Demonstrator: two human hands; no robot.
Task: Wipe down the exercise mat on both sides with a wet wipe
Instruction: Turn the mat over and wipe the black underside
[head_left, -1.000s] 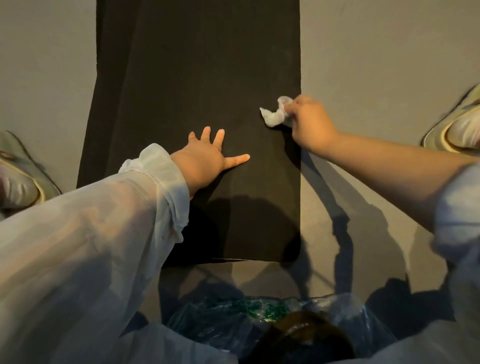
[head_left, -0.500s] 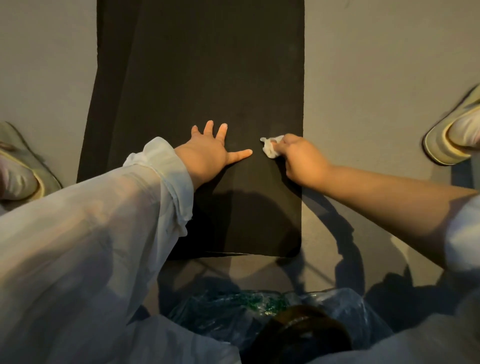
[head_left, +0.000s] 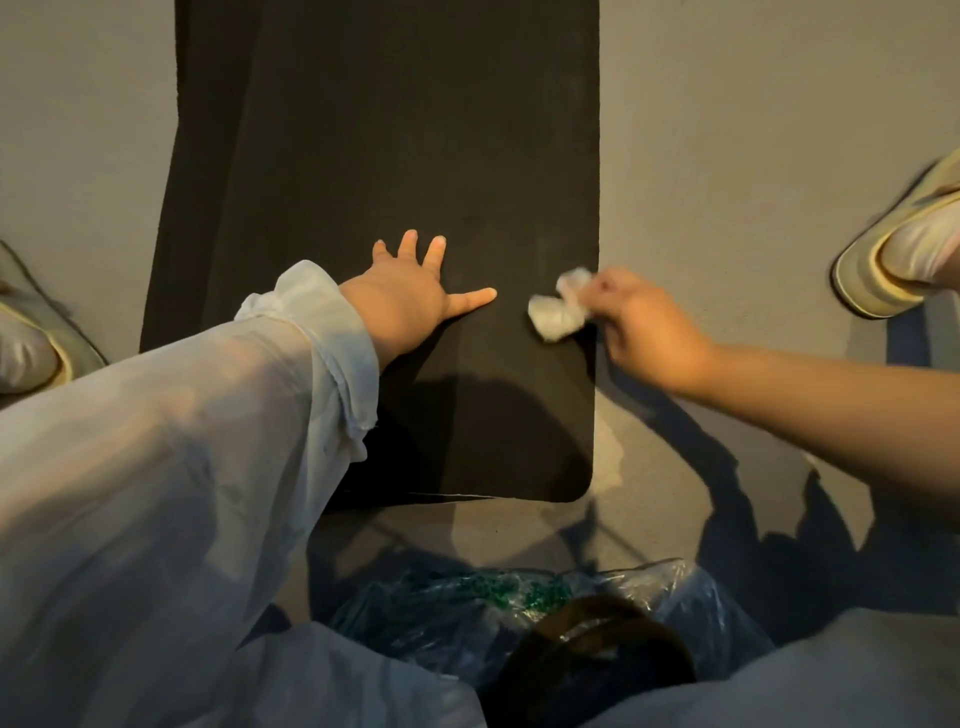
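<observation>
While the mat lies flat, these things surround it:
Floor: grey floor carries everything; shadows of the arms fall across it beside the mat's near right corner.
Shoes: one pale shoe sits on the floor well right of the mat, another shoe well left of it.
Plastic bag: a crinkled clear plastic bag with something green inside lies just beyond the mat's near short edge.
Sleeve: a sheer white sleeve covers the mat's near left corner.
Exercise mat: the black exercise mat runs lengthwise away from the person, long axis near to far, short rounded end nearest.
Left hand: the left hand presses flat on the mat, fingers spread wide, holding nothing.
Right hand: the right hand pinches the wet wipe at the mat's right long edge.
Wet wipe: crumpled, white, over the mat just inside that edge; contact cannot be told.
</observation>
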